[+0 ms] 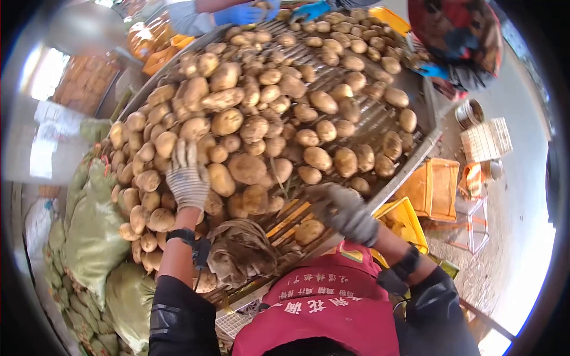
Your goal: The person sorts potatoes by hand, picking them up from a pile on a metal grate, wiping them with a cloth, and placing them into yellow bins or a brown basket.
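Muddy potatoes (248,168) lie heaped on a slatted metal sorting table (423,153). My left hand (189,177), in a striped knitted glove, rests on the left side of the heap with its fingers stretched out over the potatoes. Above the table's near edge, my right hand (344,212) wears a dirty grey glove and is smeared by motion, so its fingers cannot be made out. Just below it, a single potato (309,232) sits on the slats. A crumpled brown cloth (240,252) lies between my arms.
A co-worker's blue gloves (246,13) show at the far edge, and another person (454,44) stands at the right corner. Yellow crate (409,222) and orange crate (436,188) are at the right. Full green sacks (98,228) stack up at the left.
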Tool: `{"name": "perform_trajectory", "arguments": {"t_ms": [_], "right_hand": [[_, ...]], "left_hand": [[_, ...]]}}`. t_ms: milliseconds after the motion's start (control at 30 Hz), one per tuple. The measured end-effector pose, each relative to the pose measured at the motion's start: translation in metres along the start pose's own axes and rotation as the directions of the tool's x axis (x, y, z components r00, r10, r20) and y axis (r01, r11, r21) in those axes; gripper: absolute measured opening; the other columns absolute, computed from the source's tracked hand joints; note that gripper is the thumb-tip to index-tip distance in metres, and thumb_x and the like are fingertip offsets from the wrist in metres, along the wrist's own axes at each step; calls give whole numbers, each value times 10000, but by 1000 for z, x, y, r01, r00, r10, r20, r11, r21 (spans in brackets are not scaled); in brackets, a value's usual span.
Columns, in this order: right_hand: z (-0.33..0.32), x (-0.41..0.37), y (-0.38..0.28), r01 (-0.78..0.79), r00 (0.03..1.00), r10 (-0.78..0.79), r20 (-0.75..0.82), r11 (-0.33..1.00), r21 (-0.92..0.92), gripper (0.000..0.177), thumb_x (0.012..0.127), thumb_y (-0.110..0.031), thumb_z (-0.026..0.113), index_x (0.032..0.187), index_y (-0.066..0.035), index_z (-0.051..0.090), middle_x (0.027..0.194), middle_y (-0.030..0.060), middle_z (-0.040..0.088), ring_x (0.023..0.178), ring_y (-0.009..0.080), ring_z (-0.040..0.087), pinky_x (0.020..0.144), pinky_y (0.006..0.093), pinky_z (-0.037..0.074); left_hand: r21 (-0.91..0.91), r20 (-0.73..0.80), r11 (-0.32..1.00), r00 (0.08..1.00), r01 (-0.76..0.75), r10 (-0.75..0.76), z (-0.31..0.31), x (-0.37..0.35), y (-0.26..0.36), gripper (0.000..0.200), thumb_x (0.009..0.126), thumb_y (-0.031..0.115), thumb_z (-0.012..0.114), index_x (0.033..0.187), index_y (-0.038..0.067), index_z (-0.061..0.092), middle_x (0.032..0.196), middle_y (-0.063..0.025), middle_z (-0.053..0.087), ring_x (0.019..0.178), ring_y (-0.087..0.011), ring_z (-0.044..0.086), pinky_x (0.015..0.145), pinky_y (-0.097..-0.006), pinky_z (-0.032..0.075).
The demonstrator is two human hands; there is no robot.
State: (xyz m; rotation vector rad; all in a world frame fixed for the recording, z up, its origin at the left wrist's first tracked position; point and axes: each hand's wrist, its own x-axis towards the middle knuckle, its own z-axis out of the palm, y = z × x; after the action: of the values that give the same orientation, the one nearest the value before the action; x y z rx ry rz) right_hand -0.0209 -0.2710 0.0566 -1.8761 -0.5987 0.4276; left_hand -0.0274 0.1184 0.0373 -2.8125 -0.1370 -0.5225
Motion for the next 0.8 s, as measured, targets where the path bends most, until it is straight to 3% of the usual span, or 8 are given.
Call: {"name": "perform_trajectory", "arguments": {"t_ms": [133, 300, 400, 433, 467, 500, 667, 800], "right_hand": [[76, 65, -24, 414, 895, -223, 387, 741, -529, 386, 911, -171, 551, 1292, -111, 575, 1412, 213, 492, 1197, 442, 549, 1018, 478, 473], [142, 97, 9, 553, 833, -301, 465, 498, -668, 373, 866, -74, 538, 1235, -90, 594, 1297, 159, 579, 1185, 325, 566, 928, 462, 498], [120, 99, 19, 576, 811, -389, 437, 667, -473, 411, 861, -117, 616, 1267, -69, 581, 1223, 144, 622, 1122, 310, 610, 914, 464, 512], [91, 87, 8, 210, 942, -159, 296, 966, -151, 463, 841, -158, 686, 1273, -50, 563, 1234, 135, 617, 1102, 293, 625, 913, 452, 521], [66, 74, 3, -201, 958, 139, 249, 948, 246, 533, 820, -198, 756, 1279, -30, 544, 1245, 126, 613, 1082, 275, 639, 912, 440, 530], [49, 63, 7, -418, 902, 241, 358, 689, 592, 646, 832, -328, 790, 1303, 2, 496, 1209, 139, 612, 1028, 263, 660, 917, 429, 547], [20, -4, 45, -540, 841, 2, 541, 65, 839, 767, 912, -530, 638, 1407, 14, 419, 1326, 167, 578, 1143, 279, 632, 964, 411, 528], [11, -41, 29, -383, 913, 240, 330, 224, 896, 819, 912, -612, 579, 1452, -23, 398, 1279, 181, 610, 1083, 259, 662, 812, 378, 587]], "left_hand": [[-53, -29, 999, 999, -13, 11, -7, 0, 2, 686, 814, 216, 580, 1470, 95, 417, 1512, -150, 403, 1359, -334, 427, 1044, -480, 396], [-125, -2, 992, 1000, 6, -7, -14, 4, 5, 649, 839, 167, 564, 1465, 73, 423, 1508, -187, 403, 1337, -390, 442, 1048, -510, 395], [-125, -5, 992, 1000, 10, -11, -12, 2, 6, 655, 836, 164, 562, 1469, 79, 418, 1513, -183, 399, 1339, -386, 443, 1039, -508, 401], [-113, -28, 994, 1000, 2, -5, -10, 1, 4, 660, 835, 163, 563, 1473, 85, 415, 1515, -180, 396, 1343, -381, 440, 1045, -509, 394], [-106, -53, 994, 999, -11, 6, -9, 1, 6, 664, 833, 163, 563, 1476, 91, 412, 1518, -177, 394, 1347, -377, 437, 1051, -510, 387], [-90, -8, 996, 1000, 20, -21, -18, 2, 11, 674, 832, 169, 570, 1483, 108, 405, 1525, -171, 385, 1361, -365, 423, 1079, -506, 359], [-66, 13, 997, 1000, 29, -28, -16, 1, 14, 699, 825, 194, 585, 1493, 129, 389, 1567, -142, 339, 1405, -340, 377, 1097, -496, 336], [17, 5, 1000, 1000, 3, -3, -8, 0, 10, 644, 855, 166, 539, 1482, 123, 401, 1550, -145, 364, 1390, -327, 406, 1063, -471, 382]]}}
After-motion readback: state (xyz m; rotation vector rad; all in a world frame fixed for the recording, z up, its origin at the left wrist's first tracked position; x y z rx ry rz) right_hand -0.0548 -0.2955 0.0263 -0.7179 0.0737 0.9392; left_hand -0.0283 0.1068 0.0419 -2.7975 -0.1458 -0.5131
